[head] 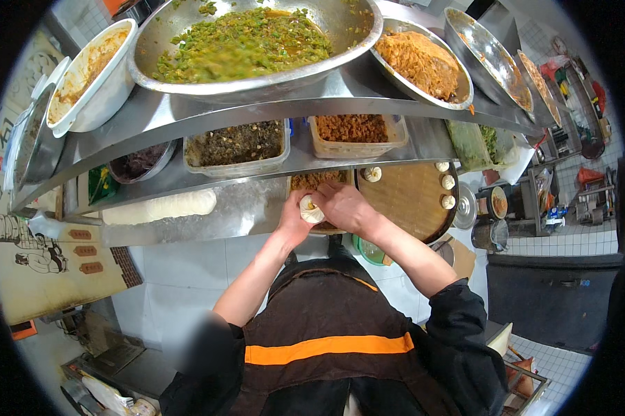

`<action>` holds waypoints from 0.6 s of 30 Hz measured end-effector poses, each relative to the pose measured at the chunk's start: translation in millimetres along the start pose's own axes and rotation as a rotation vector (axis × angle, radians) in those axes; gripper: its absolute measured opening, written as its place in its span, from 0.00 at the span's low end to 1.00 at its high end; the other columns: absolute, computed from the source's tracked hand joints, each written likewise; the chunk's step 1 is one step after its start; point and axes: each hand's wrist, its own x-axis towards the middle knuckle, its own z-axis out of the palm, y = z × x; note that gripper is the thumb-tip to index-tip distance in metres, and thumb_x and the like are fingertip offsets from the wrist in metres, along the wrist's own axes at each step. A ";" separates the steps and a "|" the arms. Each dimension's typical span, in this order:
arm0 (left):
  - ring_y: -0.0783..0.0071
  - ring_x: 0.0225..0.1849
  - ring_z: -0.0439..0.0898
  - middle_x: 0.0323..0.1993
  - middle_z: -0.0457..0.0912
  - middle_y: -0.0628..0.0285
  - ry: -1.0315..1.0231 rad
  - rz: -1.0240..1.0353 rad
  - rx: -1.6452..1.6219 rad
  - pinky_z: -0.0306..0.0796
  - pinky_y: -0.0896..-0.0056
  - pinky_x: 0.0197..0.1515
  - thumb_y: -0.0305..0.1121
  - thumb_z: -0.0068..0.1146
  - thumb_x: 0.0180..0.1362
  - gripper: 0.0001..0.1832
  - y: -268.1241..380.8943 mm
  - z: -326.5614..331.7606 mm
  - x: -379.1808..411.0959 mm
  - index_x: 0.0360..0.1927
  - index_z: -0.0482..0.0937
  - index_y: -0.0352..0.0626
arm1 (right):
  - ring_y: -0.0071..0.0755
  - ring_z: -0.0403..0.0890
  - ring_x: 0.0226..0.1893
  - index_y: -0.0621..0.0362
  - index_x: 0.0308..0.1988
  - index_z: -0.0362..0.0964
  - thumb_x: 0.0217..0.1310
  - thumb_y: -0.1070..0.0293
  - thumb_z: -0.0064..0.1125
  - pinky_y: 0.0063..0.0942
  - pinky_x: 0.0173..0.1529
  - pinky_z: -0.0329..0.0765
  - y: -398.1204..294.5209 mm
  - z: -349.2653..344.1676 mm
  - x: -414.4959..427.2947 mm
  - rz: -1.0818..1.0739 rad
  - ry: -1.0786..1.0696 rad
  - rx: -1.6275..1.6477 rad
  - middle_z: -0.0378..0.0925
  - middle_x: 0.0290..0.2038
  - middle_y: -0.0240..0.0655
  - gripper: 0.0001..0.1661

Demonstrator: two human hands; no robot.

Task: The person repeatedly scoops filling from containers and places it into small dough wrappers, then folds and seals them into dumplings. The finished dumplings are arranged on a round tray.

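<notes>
A pleated dough bun sits in my left hand, its top still gathered around a bit of filling that shows. The fingers of my right hand pinch the bun's rim from the right. Both hands are over a container of minced filling, which they partly hide. To the right lies a round tray with several pleated buns along its far and right edges, among them one bun near its far left. A long roll of dough rests on the metal worktop at left.
A steel shelf overhangs the worktop just beyond my hands. It bears a large bowl of chopped greens and a bowl of orange shredded filling. Beneath stand a tub of dark filling and a tub of reddish mince.
</notes>
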 end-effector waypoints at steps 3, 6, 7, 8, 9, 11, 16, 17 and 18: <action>0.65 0.52 0.82 0.52 0.82 0.61 0.100 0.030 0.190 0.78 0.51 0.49 0.61 0.34 0.71 0.30 3.3 10.1 1.2 0.58 0.74 0.49 | 0.46 0.82 0.46 0.61 0.43 0.74 0.50 0.65 0.64 0.36 0.49 0.80 0.9 0.3 -1.6 -0.037 0.165 -0.005 0.79 0.41 0.41 0.19; 0.64 0.42 0.85 0.45 0.85 0.62 0.110 -0.056 0.268 0.80 0.54 0.33 0.63 0.35 0.70 0.31 13.6 24.6 -8.6 0.58 0.74 0.49 | 0.44 0.82 0.46 0.62 0.46 0.73 0.47 0.61 0.67 0.34 0.47 0.81 8.4 13.1 -7.2 -0.056 0.051 -0.046 0.79 0.42 0.40 0.27; 0.65 0.41 0.85 0.44 0.85 0.61 0.087 -0.049 0.294 0.80 0.56 0.32 0.64 0.34 0.70 0.32 13.1 25.6 -11.1 0.57 0.74 0.47 | 0.43 0.82 0.47 0.62 0.47 0.73 0.47 0.61 0.67 0.34 0.47 0.81 7.4 11.4 -8.3 -0.063 0.043 -0.045 0.79 0.43 0.40 0.27; 0.65 0.40 0.85 0.43 0.84 0.61 0.064 -0.042 0.320 0.80 0.57 0.32 0.65 0.33 0.70 0.33 13.7 26.1 -14.6 0.56 0.73 0.46 | 0.42 0.82 0.47 0.63 0.47 0.73 0.48 0.62 0.65 0.33 0.47 0.81 5.7 8.4 -8.9 -0.076 0.071 -0.034 0.79 0.42 0.39 0.26; 0.66 0.40 0.85 0.42 0.84 0.60 0.045 -0.038 0.345 0.80 0.59 0.32 0.66 0.32 0.70 0.35 14.7 30.6 -22.3 0.55 0.73 0.45 | 0.42 0.82 0.46 0.63 0.47 0.73 0.50 0.63 0.64 0.32 0.46 0.81 -1.3 -1.7 -8.3 -0.089 0.098 -0.017 0.79 0.42 0.39 0.24; 0.66 0.45 0.84 0.47 0.83 0.58 0.169 0.050 0.326 0.80 0.60 0.39 0.67 0.32 0.70 0.37 7.5 41.0 -24.9 0.59 0.72 0.43 | 0.41 0.81 0.46 0.64 0.47 0.74 0.52 0.65 0.61 0.31 0.46 0.81 -6.8 1.8 -9.7 -0.123 0.109 -0.007 0.80 0.41 0.37 0.22; 0.66 0.49 0.82 0.49 0.82 0.56 0.255 -0.055 0.499 0.76 0.65 0.50 0.69 0.32 0.69 0.41 -11.6 20.9 -38.3 0.61 0.73 0.39 | 0.37 0.82 0.42 0.63 0.42 0.77 0.54 0.65 0.57 0.34 0.40 0.81 -17.5 25.9 -18.3 -0.180 0.114 -0.008 0.82 0.36 0.37 0.17; 0.67 0.49 0.82 0.48 0.82 0.57 0.230 -0.031 0.477 0.76 0.65 0.50 0.69 0.33 0.69 0.41 -17.5 15.4 -37.5 0.59 0.74 0.39 | 0.36 0.82 0.41 0.61 0.41 0.77 0.55 0.66 0.56 0.35 0.39 0.81 -23.1 21.5 -25.9 -0.166 0.105 0.003 0.82 0.35 0.37 0.14; 0.68 0.48 0.82 0.47 0.82 0.57 0.207 -0.007 0.457 0.75 0.66 0.51 0.69 0.33 0.69 0.41 -21.8 12.8 -37.5 0.57 0.75 0.39 | 0.36 0.82 0.41 0.60 0.41 0.77 0.55 0.67 0.56 0.35 0.39 0.81 -29.0 26.1 -27.7 -0.176 0.102 0.027 0.82 0.35 0.37 0.14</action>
